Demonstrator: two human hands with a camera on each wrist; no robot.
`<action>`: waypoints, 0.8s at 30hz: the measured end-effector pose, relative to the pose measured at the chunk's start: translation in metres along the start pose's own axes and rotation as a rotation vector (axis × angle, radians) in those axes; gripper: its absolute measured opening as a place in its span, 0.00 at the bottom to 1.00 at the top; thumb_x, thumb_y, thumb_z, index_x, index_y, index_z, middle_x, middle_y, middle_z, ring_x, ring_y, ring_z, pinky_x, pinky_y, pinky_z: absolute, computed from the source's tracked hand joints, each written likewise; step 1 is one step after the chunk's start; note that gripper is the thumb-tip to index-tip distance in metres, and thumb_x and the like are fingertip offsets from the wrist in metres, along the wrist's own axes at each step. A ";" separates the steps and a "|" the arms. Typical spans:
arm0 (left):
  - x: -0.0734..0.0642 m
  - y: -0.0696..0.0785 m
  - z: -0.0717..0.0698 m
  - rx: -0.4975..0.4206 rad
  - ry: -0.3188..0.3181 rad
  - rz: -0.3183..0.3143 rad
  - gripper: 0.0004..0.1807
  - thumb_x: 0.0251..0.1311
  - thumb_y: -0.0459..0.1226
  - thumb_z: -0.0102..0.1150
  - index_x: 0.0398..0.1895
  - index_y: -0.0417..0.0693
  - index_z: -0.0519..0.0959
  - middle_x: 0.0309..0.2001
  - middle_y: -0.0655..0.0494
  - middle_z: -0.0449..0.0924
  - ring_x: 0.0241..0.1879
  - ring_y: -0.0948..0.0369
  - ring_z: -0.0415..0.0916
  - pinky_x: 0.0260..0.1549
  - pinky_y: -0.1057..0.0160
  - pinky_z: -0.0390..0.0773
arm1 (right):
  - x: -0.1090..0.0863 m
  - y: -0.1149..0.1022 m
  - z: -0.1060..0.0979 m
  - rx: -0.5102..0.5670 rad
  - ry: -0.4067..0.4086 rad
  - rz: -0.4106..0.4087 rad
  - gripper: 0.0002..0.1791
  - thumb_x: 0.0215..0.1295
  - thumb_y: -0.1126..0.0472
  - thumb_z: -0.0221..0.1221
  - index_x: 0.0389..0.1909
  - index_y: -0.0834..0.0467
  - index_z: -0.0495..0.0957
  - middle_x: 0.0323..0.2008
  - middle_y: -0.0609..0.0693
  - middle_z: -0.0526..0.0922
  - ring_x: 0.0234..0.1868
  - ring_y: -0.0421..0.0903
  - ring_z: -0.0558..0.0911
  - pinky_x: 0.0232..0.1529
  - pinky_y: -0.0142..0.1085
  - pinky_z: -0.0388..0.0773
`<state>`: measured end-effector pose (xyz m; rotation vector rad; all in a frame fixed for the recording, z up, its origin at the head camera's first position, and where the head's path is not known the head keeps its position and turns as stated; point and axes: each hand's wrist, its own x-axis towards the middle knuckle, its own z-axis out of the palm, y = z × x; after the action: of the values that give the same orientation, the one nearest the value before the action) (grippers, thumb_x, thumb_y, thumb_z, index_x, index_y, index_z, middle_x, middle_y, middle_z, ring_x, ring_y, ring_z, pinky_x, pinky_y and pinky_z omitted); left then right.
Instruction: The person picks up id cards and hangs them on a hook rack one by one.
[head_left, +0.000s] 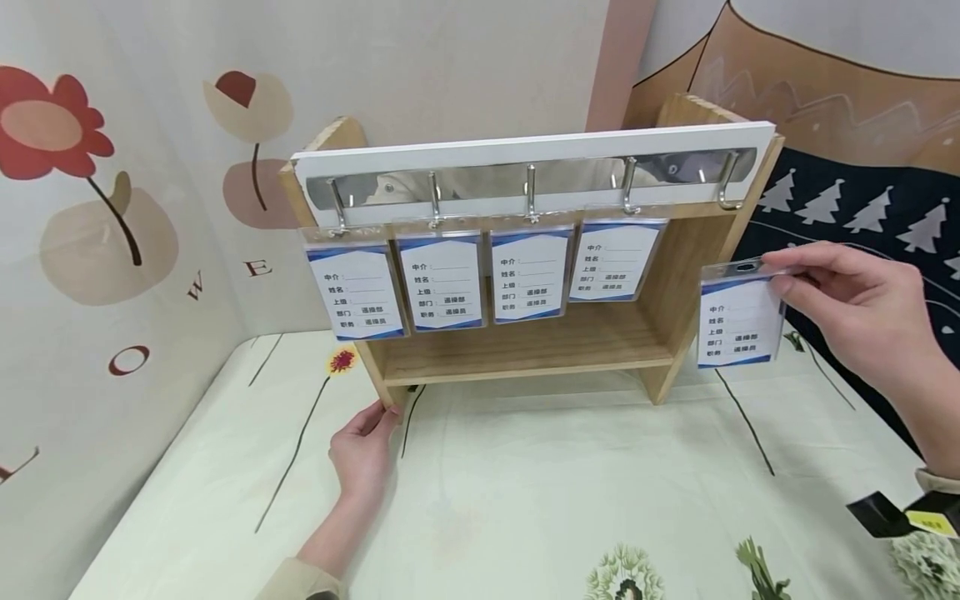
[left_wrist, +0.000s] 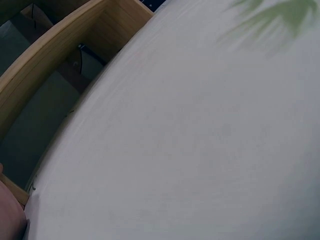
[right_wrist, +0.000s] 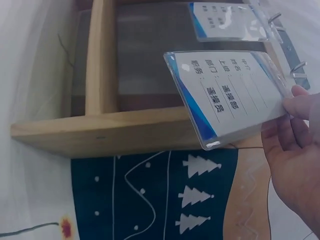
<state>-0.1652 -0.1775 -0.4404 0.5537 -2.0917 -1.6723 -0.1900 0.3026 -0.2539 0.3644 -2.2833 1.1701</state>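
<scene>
My right hand pinches a clear-sleeved ID badge by its upper right corner, between thumb and fingers. The badge hangs upright in the air to the right of a wooden rack, below the rightmost hook, which holds nothing. In the right wrist view the same badge shows blue-edged white paper with printed lines. Several similar badges hang side by side from the other hooks. Low on the left, my left hand grips the foot of the rack's left side; only a sliver of that hand shows in the left wrist view.
A white rail with a mirror-like strip carries the hooks along the rack's top. The rack stands on a pale flower-printed cloth. Printed curtains rise behind. A black object with a yellow label is at the right wrist.
</scene>
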 end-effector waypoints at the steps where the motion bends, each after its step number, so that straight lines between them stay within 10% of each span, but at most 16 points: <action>1: 0.000 0.000 0.000 0.001 -0.001 -0.001 0.19 0.68 0.38 0.66 0.56 0.36 0.84 0.52 0.38 0.84 0.35 0.77 0.81 0.36 0.81 0.77 | 0.001 -0.002 0.000 0.012 0.009 -0.009 0.16 0.69 0.77 0.59 0.54 0.64 0.83 0.47 0.33 0.83 0.44 0.32 0.80 0.47 0.15 0.72; 24: 0.001 -0.001 0.000 -0.002 -0.009 -0.010 0.19 0.67 0.39 0.67 0.56 0.36 0.84 0.52 0.38 0.84 0.34 0.78 0.80 0.36 0.81 0.77 | 0.017 -0.032 0.008 0.120 0.176 -0.082 0.17 0.72 0.73 0.58 0.56 0.59 0.85 0.48 0.46 0.87 0.50 0.40 0.81 0.54 0.20 0.74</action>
<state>-0.1657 -0.1785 -0.4416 0.5583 -2.0969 -1.6853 -0.1919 0.2776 -0.2270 0.3806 -2.0349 1.2497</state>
